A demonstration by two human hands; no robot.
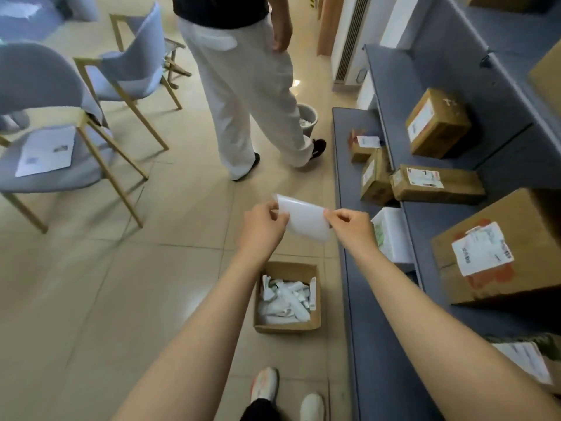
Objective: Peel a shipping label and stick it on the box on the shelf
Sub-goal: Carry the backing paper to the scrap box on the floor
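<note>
Both forearms reach forward; left hand (pixel 263 223) and right hand (pixel 349 223) each pinch an edge of the white label sheet (pixel 305 219), fingers closed on it, above the scrap box (pixel 287 299).

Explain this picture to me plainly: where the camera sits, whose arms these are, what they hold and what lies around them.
There is no machine here. The single picture comes from a wide-angle camera worn on a person's head, looking forward and down, so the two bare arms reaching out from the bottom edge belong to the wearer.

The left hand and the right hand each pinch one side of a white label sheet, held in the air above the tiled floor. It curls a little; whether peeling has begun I cannot tell.

Directly below, on the floor, stands an open scrap box filled with crumpled white paper strips.

To the right run grey shelves carrying several brown parcels; the large box nearest the hands already carries a label.

Ahead stands another person in white trousers, with blue chairs at the left.
</note>
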